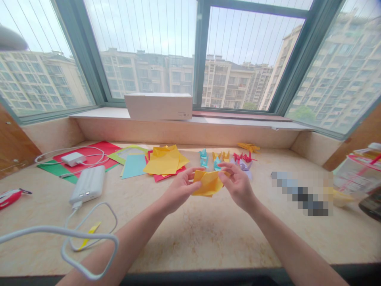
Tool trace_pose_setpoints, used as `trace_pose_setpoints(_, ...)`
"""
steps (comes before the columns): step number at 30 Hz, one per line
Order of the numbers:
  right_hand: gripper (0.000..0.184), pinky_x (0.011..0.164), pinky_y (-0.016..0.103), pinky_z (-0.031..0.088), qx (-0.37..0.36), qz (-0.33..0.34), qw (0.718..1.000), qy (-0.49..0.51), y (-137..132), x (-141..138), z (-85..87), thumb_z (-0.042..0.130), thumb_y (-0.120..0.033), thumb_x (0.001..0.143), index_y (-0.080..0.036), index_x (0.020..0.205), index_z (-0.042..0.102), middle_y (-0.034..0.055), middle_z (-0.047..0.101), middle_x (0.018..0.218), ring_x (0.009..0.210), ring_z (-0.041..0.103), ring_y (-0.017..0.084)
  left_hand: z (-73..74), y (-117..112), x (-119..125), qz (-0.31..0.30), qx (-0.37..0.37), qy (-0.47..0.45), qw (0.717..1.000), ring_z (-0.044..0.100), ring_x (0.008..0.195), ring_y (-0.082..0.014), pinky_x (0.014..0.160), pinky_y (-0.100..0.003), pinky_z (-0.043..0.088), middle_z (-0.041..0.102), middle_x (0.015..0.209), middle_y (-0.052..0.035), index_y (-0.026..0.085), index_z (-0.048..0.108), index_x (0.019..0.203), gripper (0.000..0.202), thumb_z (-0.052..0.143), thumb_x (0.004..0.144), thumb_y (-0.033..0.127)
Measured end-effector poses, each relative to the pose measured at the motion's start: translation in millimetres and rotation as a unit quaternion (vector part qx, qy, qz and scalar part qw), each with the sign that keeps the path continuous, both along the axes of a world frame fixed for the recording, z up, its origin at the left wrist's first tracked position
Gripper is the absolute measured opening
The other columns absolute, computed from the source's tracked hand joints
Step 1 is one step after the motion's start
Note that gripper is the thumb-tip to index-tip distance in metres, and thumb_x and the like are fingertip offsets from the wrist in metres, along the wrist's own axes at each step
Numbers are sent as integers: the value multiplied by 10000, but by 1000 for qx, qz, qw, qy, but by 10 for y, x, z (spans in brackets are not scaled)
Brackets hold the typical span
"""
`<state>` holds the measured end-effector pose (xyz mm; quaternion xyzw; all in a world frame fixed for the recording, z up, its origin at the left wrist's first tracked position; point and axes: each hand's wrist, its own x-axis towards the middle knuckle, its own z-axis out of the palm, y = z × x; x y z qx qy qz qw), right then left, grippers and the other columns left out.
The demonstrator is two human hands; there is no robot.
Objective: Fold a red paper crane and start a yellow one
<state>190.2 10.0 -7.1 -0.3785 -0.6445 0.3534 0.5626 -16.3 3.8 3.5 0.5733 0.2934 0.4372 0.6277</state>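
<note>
A folded piece of yellow origami paper (208, 183) is held up above the stone ledge between both hands. My left hand (186, 184) pinches its left side, thumb in front and fingers behind. On the opposite edge, my right hand (236, 182) is closed with thumb and fingertips near the upper right corner. Just behind the hands stand small folded paper figures: blue ones (203, 159), yellow ones (220, 155), red ones (242, 157) and a purple one (244, 166). A stack of yellow sheets (165, 161) lies behind my left hand, with red paper under it.
White power bank (88, 184) and looping cable (114, 246) occupy the left, near a charger (73, 159) on red and green paper. A white box (159, 106) rests on the window sill. At right are a blurred-out item (300, 194) and a clear plastic container (357, 171).
</note>
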Motion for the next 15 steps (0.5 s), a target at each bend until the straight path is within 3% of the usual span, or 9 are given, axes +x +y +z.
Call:
trace_pose_setpoints(4, 255, 679, 265, 498, 22, 54, 995, -75, -40, 19, -6, 613, -309, 893, -230, 1135, 607, 0, 630, 803, 745, 612, 143, 51, -26, -17, 31, 22, 98, 994, 681, 885, -225, 734, -291, 514, 709, 1005, -111, 136, 657, 1102, 401, 688, 833, 431)
trace_pose_setpoints(7, 266, 698, 278, 497, 16, 64, 994, -92, -40, 14, -15, 622, -336, 890, -227, 1133, 618, 10, 643, 816, 771, 621, 155, 57, -41, 8, 13, 30, 132, 991, 661, 818, -200, 684, -258, 485, 710, 924, -95, 121, 700, 1005, 407, 646, 847, 492)
trace_pose_setpoints(11, 304, 679, 277, 502, -18, 67, 997, -35, 14, 2, -30, 670, -367, 849, -216, 1111, 633, 9, 658, 804, 745, 629, 153, 26, -39, 30, 7, 13, 143, 990, 618, 684, -153, 585, -216, 437, 696, 810, -58, 128, 719, 918, 404, 649, 830, 516)
trace_pose_setpoints(15, 304, 633, 265, 502, -55, 49, 997, 12, 63, -1, -17, 731, -386, 787, -200, 1023, 686, -1, 651, 733, 682, 612, 141, -4, -18, 17, 24, 19, 130, 991, 604, 676, -144, 584, -215, 435, 688, 794, -43, 137, 719, 895, 351, 674, 820, 476)
